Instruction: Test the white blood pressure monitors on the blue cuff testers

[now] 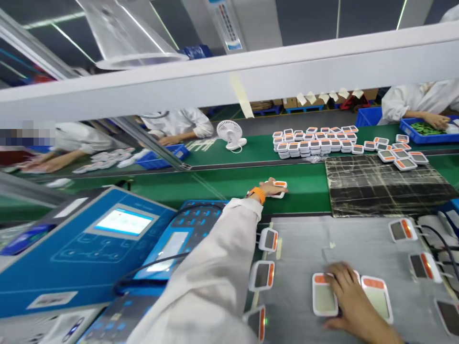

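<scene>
My left hand [271,188] reaches far out over the green conveyor belt [222,184] and grips a small white device with an orange end [280,185]; an orange band sits on that wrist. My right hand [353,296] lies on the grey mat [304,243], fingers curled over a white device with an orange strip and a screen [323,296]. A second such device [377,294] lies just right of that hand, touching it.
Three devices [262,274] stand along the mat's left edge, more with cables [419,263] at the right. Blue test machines [89,243] fill the left. A dark tray [380,184] and stacked devices [315,141] lie on the belt. Other workers' hands and blue bins [426,129] are behind.
</scene>
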`<state>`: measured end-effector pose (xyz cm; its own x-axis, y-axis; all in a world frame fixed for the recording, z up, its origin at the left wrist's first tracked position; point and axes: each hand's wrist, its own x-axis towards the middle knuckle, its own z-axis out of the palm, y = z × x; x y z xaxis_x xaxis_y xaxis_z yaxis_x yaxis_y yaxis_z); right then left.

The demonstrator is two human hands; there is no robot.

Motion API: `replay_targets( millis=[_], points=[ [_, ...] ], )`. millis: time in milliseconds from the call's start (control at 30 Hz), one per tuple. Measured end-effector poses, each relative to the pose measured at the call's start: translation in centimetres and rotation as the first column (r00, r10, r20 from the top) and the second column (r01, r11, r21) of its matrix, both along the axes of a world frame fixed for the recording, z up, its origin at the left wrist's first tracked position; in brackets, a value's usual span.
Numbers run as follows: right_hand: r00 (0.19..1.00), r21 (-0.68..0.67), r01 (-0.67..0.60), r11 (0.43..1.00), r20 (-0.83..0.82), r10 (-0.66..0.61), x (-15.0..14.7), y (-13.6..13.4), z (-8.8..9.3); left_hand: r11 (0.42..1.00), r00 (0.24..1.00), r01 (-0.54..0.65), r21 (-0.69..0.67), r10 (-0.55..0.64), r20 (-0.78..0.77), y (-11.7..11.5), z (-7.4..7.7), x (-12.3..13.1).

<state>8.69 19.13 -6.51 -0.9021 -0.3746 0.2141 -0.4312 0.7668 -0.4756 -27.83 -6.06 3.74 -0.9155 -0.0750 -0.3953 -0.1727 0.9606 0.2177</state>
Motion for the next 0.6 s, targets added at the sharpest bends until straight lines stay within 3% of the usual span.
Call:
replay_targets(
  millis=[67,100,167,233,267,300,367,433,500,533,600],
  points=[
    [0.985,-0.22,0.057,0.974,0.174,-0.019,-1.1,-0.2,1.9,0.993,0.993,0.042,0.111,-0.054,0.1,3.5,-0.1,4.0],
    [0.968,-0.356,0.118,0.927,0.251,-0.027,-1.9,-0.4,2.7,0.983,0.984,0.071,0.17,-0.096,0.15,5.3,-0.2,6.5],
    [0.917,-0.624,0.298,0.722,0.399,-0.033,-4.0,-0.6,3.8,0.957,0.954,0.138,0.254,-0.197,0.225,8.4,-0.2,11.9],
    [0.849,-0.763,0.415,0.496,0.521,0.091,-6.3,-0.3,4.0,0.94,0.922,0.187,0.285,-0.268,0.28,10.6,-0.2,16.6],
    [0.825,-0.77,0.468,0.433,0.556,0.098,-7.3,0.1,3.8,0.933,0.906,0.2,0.299,-0.292,0.306,11.2,-0.1,18.5],
    [0.815,-0.754,0.505,0.419,0.577,0.057,-8.1,0.7,3.5,0.929,0.893,0.205,0.307,-0.306,0.329,11.7,0.0,19.8],
    [0.814,-0.666,0.546,0.507,0.566,-0.132,-8.9,2.2,2.9,0.927,0.863,0.232,0.293,-0.335,0.377,12.2,0.3,21.2],
    [0.819,-0.483,0.553,0.679,0.466,-0.335,-8.8,4.0,2.6,0.923,0.845,0.32,0.215,-0.38,0.376,12.5,1.0,21.3],
    [0.834,-0.224,0.527,0.82,0.323,-0.448,-7.7,5.8,3.2,0.878,0.839,0.469,0.094,-0.476,0.263,13.1,1.8,20.8],
    [0.848,-0.099,0.502,0.859,0.25,-0.467,-6.9,7.0,3.8,0.84,0.824,0.541,0.047,-0.54,0.172,13.7,2.3,20.6],
    [0.873,0.089,0.469,0.879,0.105,-0.477,-4.8,10.0,5.5,0.775,0.775,0.632,0.009,-0.632,-0.001,15.5,2.9,20.3]
  ],
)
